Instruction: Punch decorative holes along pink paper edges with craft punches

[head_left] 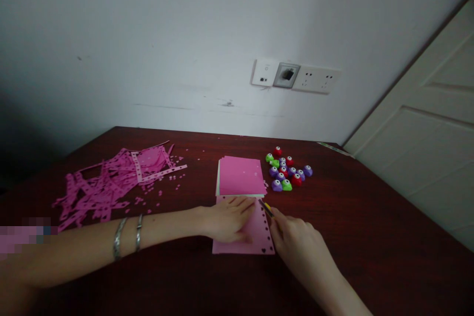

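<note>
a person's left hand (229,218) is lying palm down on a pink sheet (261,237), its fingers spread and gripping nothing, while the sheet is resting flat on the dark red-brown table (363,212). the right hand (296,237) is holding a slim yellow-and-dark tool (268,209), its fingers curling closed around it, and the tool's tip is pointing at the sheet's far right corner. dark holes are running down the sheet's right side, near that hand. just beyond the sheet, a stack of brighter pink squares (240,175) is sitting with pale edges showing underneath. red, green and purple knobbed pieces (287,173) are standing clustered to the right of the stack. on the left, pink cut strips (107,182) are lying tangled, with tiny pink bits (159,192) scattering beside them. two silvery bracelets (118,239) are circling the left forearm.
</note>
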Action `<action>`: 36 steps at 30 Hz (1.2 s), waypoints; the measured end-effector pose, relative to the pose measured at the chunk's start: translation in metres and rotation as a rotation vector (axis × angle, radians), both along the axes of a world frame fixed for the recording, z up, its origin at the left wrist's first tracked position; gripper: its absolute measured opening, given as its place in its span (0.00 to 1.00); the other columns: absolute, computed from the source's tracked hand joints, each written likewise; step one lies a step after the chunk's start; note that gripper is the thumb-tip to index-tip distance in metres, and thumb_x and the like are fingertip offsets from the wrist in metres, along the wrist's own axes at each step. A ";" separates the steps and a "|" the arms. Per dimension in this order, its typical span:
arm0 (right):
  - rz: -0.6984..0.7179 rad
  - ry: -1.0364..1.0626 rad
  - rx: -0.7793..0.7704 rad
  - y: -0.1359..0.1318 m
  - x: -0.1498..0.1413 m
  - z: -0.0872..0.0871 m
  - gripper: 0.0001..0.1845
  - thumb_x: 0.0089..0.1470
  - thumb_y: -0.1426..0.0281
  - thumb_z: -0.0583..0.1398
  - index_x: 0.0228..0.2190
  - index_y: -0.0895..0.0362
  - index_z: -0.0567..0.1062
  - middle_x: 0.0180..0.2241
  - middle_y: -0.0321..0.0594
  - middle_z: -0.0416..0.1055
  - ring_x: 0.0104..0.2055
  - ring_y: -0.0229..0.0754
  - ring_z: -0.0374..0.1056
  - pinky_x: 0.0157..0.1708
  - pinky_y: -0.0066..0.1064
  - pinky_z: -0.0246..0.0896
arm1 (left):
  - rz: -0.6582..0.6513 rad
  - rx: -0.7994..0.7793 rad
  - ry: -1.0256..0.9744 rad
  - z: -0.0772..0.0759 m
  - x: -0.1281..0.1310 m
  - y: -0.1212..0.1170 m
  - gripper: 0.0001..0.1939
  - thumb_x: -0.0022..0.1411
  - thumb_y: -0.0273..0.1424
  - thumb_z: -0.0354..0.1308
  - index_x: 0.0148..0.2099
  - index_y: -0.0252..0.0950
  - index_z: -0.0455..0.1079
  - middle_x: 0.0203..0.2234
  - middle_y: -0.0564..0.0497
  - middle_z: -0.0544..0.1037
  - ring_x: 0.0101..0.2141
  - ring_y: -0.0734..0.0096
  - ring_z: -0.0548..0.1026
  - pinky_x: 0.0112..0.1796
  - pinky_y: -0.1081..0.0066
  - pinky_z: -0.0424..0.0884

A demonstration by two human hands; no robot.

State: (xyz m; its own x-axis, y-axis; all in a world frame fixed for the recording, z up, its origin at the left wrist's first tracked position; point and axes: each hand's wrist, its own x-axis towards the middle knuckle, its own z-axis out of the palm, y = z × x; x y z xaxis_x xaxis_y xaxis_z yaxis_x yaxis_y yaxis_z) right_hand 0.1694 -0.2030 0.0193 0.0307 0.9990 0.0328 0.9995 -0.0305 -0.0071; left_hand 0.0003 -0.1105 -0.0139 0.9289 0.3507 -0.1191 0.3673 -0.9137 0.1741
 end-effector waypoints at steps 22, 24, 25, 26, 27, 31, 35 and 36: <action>0.057 -0.170 0.047 -0.008 -0.012 -0.012 0.22 0.53 0.76 0.52 0.50 0.59 0.68 0.24 0.45 0.73 0.21 0.46 0.72 0.17 0.29 0.62 | 0.029 0.028 0.022 0.007 0.012 0.011 0.37 0.54 0.47 0.50 0.60 0.31 0.47 0.55 0.40 0.57 0.52 0.54 0.58 0.50 0.61 0.56; 0.059 -0.170 0.061 -0.009 -0.012 -0.013 0.22 0.52 0.76 0.53 0.50 0.58 0.68 0.24 0.45 0.73 0.21 0.45 0.72 0.17 0.27 0.62 | 0.026 0.024 0.029 0.008 0.013 0.011 0.37 0.55 0.46 0.50 0.60 0.31 0.47 0.55 0.40 0.56 0.52 0.54 0.57 0.50 0.60 0.56; 0.058 -0.170 0.063 -0.010 -0.012 -0.014 0.22 0.52 0.76 0.53 0.49 0.57 0.68 0.24 0.44 0.73 0.21 0.44 0.72 0.17 0.27 0.62 | 0.026 0.021 0.035 0.009 0.013 0.010 0.36 0.55 0.46 0.50 0.59 0.31 0.48 0.55 0.39 0.57 0.52 0.54 0.57 0.50 0.60 0.57; 0.056 -0.170 0.060 -0.011 -0.012 -0.014 0.21 0.52 0.76 0.53 0.49 0.57 0.68 0.24 0.44 0.73 0.21 0.44 0.72 0.17 0.26 0.61 | 0.027 0.019 0.042 0.010 0.013 0.010 0.36 0.55 0.46 0.50 0.59 0.30 0.48 0.55 0.39 0.57 0.52 0.54 0.58 0.49 0.60 0.57; 0.056 -0.171 0.057 -0.011 -0.012 -0.014 0.21 0.52 0.76 0.53 0.48 0.57 0.69 0.23 0.43 0.73 0.21 0.44 0.72 0.17 0.25 0.61 | 0.030 0.017 0.046 0.011 0.013 0.010 0.35 0.55 0.45 0.50 0.59 0.30 0.49 0.55 0.39 0.58 0.52 0.54 0.58 0.49 0.60 0.57; 0.057 -0.179 0.045 -0.014 -0.012 -0.013 0.21 0.52 0.76 0.52 0.49 0.57 0.69 0.23 0.43 0.73 0.21 0.45 0.72 0.17 0.27 0.62 | 0.040 0.018 0.051 0.013 0.015 0.009 0.35 0.55 0.46 0.51 0.58 0.31 0.50 0.54 0.39 0.58 0.51 0.53 0.59 0.48 0.61 0.59; 0.044 -0.190 0.032 -0.018 -0.014 -0.013 0.21 0.52 0.77 0.53 0.49 0.58 0.69 0.25 0.45 0.73 0.22 0.44 0.72 0.17 0.26 0.63 | 0.048 0.024 0.064 0.009 0.017 0.009 0.35 0.54 0.46 0.51 0.59 0.31 0.49 0.55 0.39 0.58 0.52 0.52 0.58 0.47 0.59 0.60; 0.044 -0.194 0.030 -0.019 -0.014 -0.013 0.22 0.52 0.77 0.53 0.49 0.58 0.69 0.25 0.45 0.74 0.22 0.44 0.72 0.17 0.26 0.63 | 0.051 0.027 0.068 0.008 0.017 0.009 0.35 0.54 0.46 0.51 0.59 0.32 0.49 0.54 0.39 0.58 0.52 0.52 0.58 0.47 0.59 0.60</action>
